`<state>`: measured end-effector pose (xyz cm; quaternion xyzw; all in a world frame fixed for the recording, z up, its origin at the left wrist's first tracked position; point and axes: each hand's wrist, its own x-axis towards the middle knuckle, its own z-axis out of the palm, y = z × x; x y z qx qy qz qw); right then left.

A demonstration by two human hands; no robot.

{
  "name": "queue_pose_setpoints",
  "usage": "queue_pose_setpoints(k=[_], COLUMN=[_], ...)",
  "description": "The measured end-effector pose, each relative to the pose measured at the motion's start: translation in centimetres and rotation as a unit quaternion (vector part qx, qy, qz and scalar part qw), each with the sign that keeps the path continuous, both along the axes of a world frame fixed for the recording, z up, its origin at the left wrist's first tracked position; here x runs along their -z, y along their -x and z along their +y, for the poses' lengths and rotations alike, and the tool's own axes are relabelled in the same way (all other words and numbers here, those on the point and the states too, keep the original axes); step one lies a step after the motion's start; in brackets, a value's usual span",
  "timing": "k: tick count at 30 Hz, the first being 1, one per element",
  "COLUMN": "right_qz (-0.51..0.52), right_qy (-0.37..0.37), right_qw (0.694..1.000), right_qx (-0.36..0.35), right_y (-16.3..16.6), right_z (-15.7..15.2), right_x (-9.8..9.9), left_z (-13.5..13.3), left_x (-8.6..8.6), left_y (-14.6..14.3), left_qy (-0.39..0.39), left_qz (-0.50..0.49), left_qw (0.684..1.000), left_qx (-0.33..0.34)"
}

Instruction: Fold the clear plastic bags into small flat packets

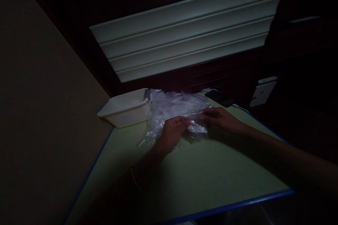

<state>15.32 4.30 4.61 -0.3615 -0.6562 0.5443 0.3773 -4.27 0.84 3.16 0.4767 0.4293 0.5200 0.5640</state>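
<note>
Between my two hands is a clear plastic bag (195,123), shiny and creased. My left hand (171,132) pinches its left side with thumb and fingers. On the other side, my right hand (219,119) grips the bag's upper right edge. Behind and beneath the hands spreads a heap of clear plastic bags (174,103), loosely piled on the pale green table (206,179). In the dim light I cannot make out whether the held bag contains anything.
A white plastic basket (124,121) stands left of the heap, close to the wall. A dark phone (219,98) lies at the table's back right, with a cable near it. Blue edging (237,205) runs along the table's front. A slatted panel (190,24) rises behind.
</note>
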Motion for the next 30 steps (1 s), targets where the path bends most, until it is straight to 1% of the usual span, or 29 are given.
queue_pose_setpoints(k=[4, 7, 10, 12, 15, 18, 20, 23, 25, 27, 30], right_qz=[0.006, 0.016, 0.066, 0.095, 0.087, 0.056, 0.057, 0.091, 0.105, 0.095, 0.073], right_qy=[-0.013, -0.018, 0.012, 0.031, 0.046, 0.038, 0.029, 0.034, 0.054, 0.069, 0.059], right_qw=[0.999, 0.997, 0.992, 0.988, 0.991, 0.996, 0.996, 0.99, 0.989, 0.991, 0.994], right_qx=[0.029, 0.067, 0.105, 0.114, 0.087, 0.057, 0.069, 0.099, 0.089, 0.062, 0.05], right_y=[0.07, -0.21, -0.49, -0.54, -0.39, -0.2, -0.19, -0.28, -0.28, -0.21, -0.08], right_z=[0.08, 0.24, 0.41, 0.47, 0.37, 0.18, 0.18, 0.37, 0.45, 0.4, 0.22], right_x=[0.09, 0.06, -0.07, -0.09, -0.05, -0.03, -0.02, 0.01, 0.04, 0.07, 0.18], left_z=[-0.38, -0.42, -0.33, -0.31, -0.35, -0.42, -0.44, -0.47, -0.5, -0.5, -0.46], left_x=[0.0, 0.07, 0.18, 0.24, 0.27, 0.22, 0.16, 0.08, 0.02, 0.0, 0.09], left_y=[-0.37, -0.44, -0.38, -0.34, -0.35, -0.44, -0.5, -0.55, -0.55, -0.55, -0.54], left_qy=[-0.001, -0.002, 0.004, 0.004, 0.004, 0.003, 0.002, 0.004, 0.002, -0.001, 0.003], left_qz=[0.028, 0.034, 0.032, 0.027, 0.024, 0.028, 0.029, 0.029, 0.031, 0.034, 0.03], left_qw=[0.999, 0.999, 0.999, 1.0, 1.0, 0.999, 0.999, 1.0, 0.999, 0.999, 0.999], left_qx=[0.024, 0.012, 0.005, 0.011, 0.016, 0.017, 0.015, 0.012, 0.012, 0.01, 0.01])
